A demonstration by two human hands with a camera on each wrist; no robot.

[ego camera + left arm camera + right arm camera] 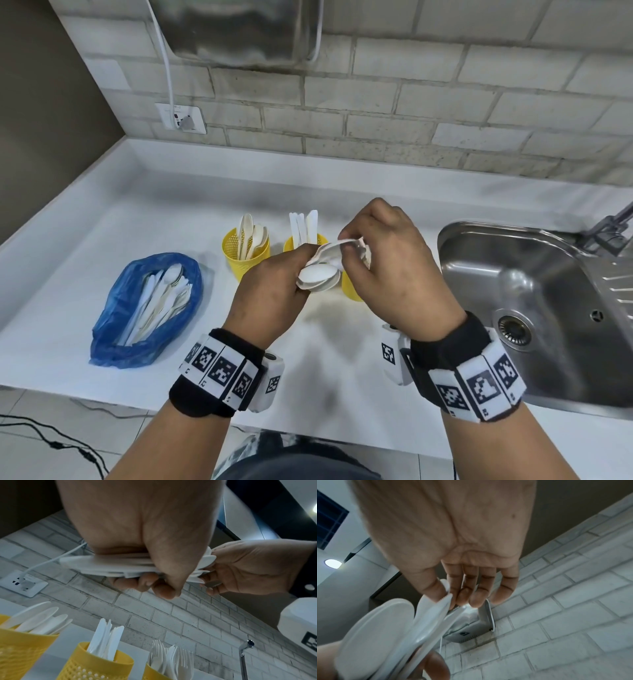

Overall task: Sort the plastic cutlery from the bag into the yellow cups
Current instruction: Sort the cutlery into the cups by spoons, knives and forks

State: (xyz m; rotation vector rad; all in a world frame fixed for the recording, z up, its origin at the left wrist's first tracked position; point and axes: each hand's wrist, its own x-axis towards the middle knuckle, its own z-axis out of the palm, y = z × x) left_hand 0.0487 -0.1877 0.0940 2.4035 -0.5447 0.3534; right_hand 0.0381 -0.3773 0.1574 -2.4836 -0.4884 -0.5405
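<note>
White counter [171, 212], sink [534, 274] at right. Left hand [270, 291] is gripping a cutlery bundle [318, 274] above the yellow cups [246, 255]; right hand [394, 260] is pinching one piece at its far end. Blue bag [113, 329] is lying left, holding more cutlery.

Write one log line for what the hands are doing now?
left hand: grips cutlery bundle | right hand: pinches one piece | cups: spoons, knives, forks sorted | blue bag: cutlery left
</note>
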